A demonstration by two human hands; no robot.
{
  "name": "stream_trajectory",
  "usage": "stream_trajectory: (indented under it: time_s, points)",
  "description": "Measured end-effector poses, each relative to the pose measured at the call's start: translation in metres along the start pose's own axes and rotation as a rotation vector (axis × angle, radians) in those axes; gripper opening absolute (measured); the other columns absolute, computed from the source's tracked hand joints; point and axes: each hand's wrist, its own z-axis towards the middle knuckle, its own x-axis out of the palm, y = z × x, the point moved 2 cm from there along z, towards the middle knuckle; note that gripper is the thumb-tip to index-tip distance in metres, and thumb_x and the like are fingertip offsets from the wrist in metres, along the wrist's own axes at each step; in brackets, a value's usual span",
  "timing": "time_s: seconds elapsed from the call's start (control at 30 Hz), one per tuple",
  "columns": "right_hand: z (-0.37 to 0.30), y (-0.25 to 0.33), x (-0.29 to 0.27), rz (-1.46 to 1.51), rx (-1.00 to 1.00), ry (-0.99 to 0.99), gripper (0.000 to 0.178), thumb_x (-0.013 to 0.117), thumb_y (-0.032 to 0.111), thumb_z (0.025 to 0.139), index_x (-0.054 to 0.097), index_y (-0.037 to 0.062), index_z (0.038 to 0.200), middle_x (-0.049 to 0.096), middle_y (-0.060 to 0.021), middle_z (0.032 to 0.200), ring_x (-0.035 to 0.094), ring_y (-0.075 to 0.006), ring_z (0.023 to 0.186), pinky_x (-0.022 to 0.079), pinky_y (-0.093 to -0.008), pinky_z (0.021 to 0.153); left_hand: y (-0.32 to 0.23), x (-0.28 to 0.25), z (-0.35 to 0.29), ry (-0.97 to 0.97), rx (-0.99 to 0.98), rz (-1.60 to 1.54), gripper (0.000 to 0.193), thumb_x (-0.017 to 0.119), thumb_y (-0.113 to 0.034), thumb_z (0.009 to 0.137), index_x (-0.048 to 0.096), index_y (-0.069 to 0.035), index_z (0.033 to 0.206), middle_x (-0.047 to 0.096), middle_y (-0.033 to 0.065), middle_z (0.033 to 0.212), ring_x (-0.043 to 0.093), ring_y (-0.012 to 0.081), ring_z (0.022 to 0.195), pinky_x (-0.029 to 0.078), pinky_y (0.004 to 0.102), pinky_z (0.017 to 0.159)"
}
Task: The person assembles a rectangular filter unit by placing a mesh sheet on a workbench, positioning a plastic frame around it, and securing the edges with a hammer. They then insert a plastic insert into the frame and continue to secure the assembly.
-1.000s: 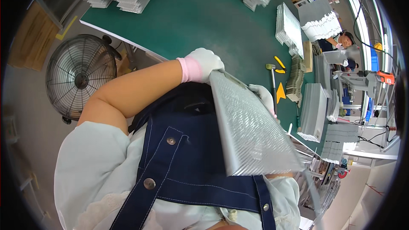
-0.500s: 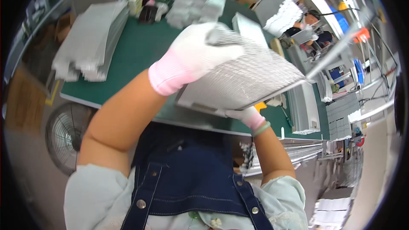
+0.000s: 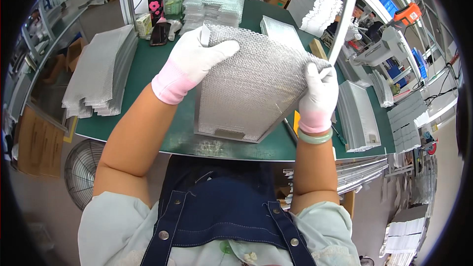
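Note:
A silvery metal mesh filter panel point(image 3: 246, 86) with a thin frame along its lower edges is tilted up over the green table. My left hand point(image 3: 199, 56), in a white glove with a pink cuff, grips its upper left corner, thumb on the near face. At the upper right corner, my right hand point(image 3: 319, 91) pinches the mesh edge between thumb and fingers. Its glove matches the left one, and a pale green bangle circles the wrist. A small rectangular tab or slot shows near the panel's lower edge. The fingers behind the panel are hidden.
Stacked mesh sheets point(image 3: 101, 66) lie on the green table point(image 3: 148, 74) at left, with another mesh stack point(image 3: 214, 2) at the back. Long framed panels point(image 3: 357, 113) stand at right. A phone point(image 3: 159, 33) and bottles point(image 3: 173, 0) sit back left. A floor fan point(image 3: 84, 172) is below left.
My right hand has moved from the panel's lower edge up to its upper right corner. The panel has turned more upright, and my left hand has shifted slightly left.

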Motion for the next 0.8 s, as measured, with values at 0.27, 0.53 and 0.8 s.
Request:
stream_trajectory:
  time_s: [0.27, 0.53, 0.8]
  points:
    - [0.032, 0.033, -0.010, -0.182, -0.165, 0.412, 0.073, 0.072, -0.007, 0.081, 0.043, 0.0004, 0.147, 0.061, -0.0094, 0.122, 0.061, -0.0141, 0.102, 0.051, -0.0273, 0.088, 0.005, -0.003, 0.002, -0.026, 0.010, -0.066, 0.030, 0.071, -0.014, 0.091, 0.066, 0.003, 0.116, 0.070, 0.0056, 0.107, 0.063, 0.0102, 0.096, 0.051, 0.0271, 0.088]
    - [0.049, 0.079, 0.022, -0.685, -0.384, 0.672, 0.049, 0.077, 0.003, 0.079, 0.064, 0.0027, 0.126, 0.071, -0.0147, 0.111, 0.069, -0.0205, 0.100, 0.053, -0.0315, 0.088, -0.017, -0.001, -0.009, 0.029, -0.020, -0.024, 0.031, 0.070, -0.014, 0.092, 0.066, 0.003, 0.118, 0.071, 0.0057, 0.107, 0.064, 0.0101, 0.095, 0.051, 0.0273, 0.087]
    - [0.000, 0.065, -0.004, -0.486, -0.035, 0.777, 0.038, 0.072, 0.002, 0.088, 0.066, -0.0030, 0.125, 0.073, -0.0083, 0.104, 0.066, -0.0117, 0.093, 0.052, -0.0262, 0.085, 0.007, 0.018, -0.060, 0.112, -0.157, -0.047, 0.030, 0.067, -0.012, 0.095, 0.063, 0.003, 0.121, 0.069, 0.0038, 0.108, 0.061, 0.0101, 0.097, 0.050, 0.0273, 0.089]
